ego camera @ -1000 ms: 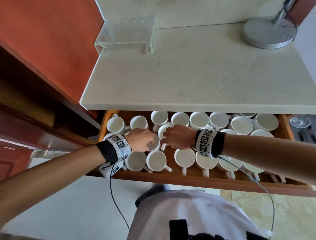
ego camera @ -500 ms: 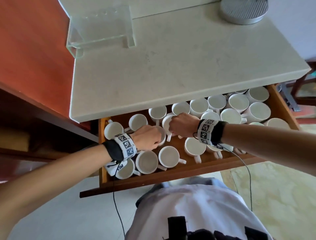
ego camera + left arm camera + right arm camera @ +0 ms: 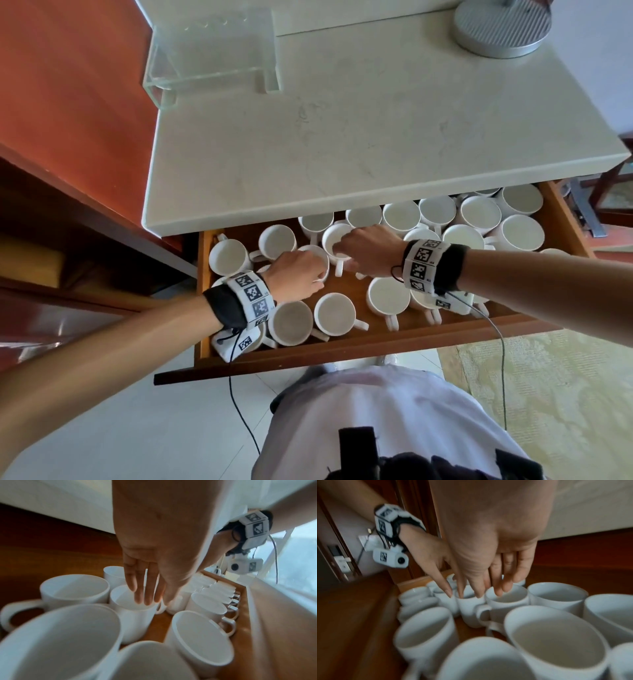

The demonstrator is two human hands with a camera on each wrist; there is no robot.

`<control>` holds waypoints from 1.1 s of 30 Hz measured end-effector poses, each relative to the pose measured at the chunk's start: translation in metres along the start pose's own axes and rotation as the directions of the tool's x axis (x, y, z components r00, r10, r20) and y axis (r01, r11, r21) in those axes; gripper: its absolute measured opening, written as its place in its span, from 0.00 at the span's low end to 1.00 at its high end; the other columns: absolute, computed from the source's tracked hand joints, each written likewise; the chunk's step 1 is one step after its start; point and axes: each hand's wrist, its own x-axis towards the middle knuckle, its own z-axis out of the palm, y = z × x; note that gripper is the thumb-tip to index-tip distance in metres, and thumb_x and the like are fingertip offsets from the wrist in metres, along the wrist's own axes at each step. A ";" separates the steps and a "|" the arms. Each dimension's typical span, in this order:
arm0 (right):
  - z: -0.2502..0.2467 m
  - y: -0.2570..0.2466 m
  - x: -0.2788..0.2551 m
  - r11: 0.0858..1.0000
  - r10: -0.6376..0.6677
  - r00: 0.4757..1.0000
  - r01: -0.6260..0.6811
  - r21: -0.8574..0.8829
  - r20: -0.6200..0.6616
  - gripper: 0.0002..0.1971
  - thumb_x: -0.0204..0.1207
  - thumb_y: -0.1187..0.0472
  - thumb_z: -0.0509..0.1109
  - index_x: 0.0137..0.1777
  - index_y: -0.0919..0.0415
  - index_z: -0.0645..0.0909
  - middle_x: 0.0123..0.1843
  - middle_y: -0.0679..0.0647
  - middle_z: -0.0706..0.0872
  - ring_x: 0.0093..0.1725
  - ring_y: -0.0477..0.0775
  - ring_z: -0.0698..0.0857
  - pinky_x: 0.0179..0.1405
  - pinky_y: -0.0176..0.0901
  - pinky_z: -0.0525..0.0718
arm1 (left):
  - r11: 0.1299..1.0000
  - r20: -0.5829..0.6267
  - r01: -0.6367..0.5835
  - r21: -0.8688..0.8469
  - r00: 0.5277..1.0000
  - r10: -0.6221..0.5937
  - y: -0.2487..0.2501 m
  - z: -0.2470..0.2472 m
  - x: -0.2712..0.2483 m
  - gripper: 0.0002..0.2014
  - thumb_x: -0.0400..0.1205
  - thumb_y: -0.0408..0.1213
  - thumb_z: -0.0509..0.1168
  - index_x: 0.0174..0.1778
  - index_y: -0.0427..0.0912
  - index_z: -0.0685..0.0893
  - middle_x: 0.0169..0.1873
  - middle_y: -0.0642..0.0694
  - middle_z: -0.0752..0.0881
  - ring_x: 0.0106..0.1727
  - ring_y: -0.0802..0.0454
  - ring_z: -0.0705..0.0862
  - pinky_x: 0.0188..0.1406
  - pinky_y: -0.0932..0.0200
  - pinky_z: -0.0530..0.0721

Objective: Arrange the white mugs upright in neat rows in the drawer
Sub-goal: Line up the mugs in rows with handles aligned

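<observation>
The two mugs I'm working sit mid-drawer, side by side and touching. One mug [image 3: 317, 255] lies straight under my left hand [image 3: 296, 274], whose straight fingers [image 3: 142, 588] dip over its rim; its handle points toward my right. The neighbouring mug [image 3: 334, 241] is beneath my right hand [image 3: 368, 250], fingers [image 3: 498, 585] extended into its mouth, handle toward me. Neither hand is clenched; both rest on rims with relaxed, straight fingers. Each hand is nearer its own mug, so I judge sliding them apart into rows comes next. Around them the drawer [image 3: 342, 349] holds upright white mugs, under the bench [image 3: 342, 120].
</observation>
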 end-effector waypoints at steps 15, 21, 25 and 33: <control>0.020 -0.041 0.005 0.932 0.127 0.938 -0.223 0.284 0.321 0.07 0.75 0.64 0.73 0.51 0.62 0.88 0.41 0.54 0.88 0.39 0.54 0.86 0.28 0.39 0.77 | 0.934 0.161 0.300 -0.192 0.949 -0.272 0.013 0.039 0.011 0.17 0.80 0.36 0.75 0.27 0.50 0.78 0.31 0.49 0.84 0.36 0.46 0.87 0.37 0.52 0.87; 0.021 -0.033 -0.001 0.935 0.132 0.960 -0.204 0.292 0.247 0.09 0.72 0.62 0.76 0.52 0.54 0.88 0.47 0.50 0.89 0.47 0.55 0.88 0.37 0.42 0.82 | 0.901 0.132 0.307 -0.307 0.951 -0.279 0.018 0.042 0.016 0.08 0.82 0.33 0.71 0.37 0.44 0.89 0.42 0.50 0.91 0.42 0.50 0.89 0.45 0.47 0.92; 0.026 -0.026 -0.004 0.929 0.123 0.967 -0.191 0.317 0.222 0.04 0.72 0.57 0.78 0.45 0.48 0.87 0.46 0.45 0.89 0.47 0.52 0.88 0.36 0.40 0.78 | 0.892 0.167 0.349 -0.287 0.935 -0.312 0.015 0.040 0.013 0.10 0.80 0.37 0.73 0.33 0.44 0.86 0.34 0.47 0.88 0.38 0.47 0.89 0.41 0.49 0.91; 0.028 -0.021 -0.007 0.948 0.053 0.974 -0.118 0.296 0.221 0.19 0.71 0.65 0.76 0.61 0.48 0.84 0.53 0.46 0.87 0.52 0.55 0.86 0.37 0.43 0.75 | 0.888 0.167 0.352 -0.297 0.934 -0.315 0.022 0.035 0.022 0.10 0.80 0.30 0.71 0.32 0.39 0.87 0.31 0.42 0.89 0.35 0.44 0.89 0.39 0.42 0.91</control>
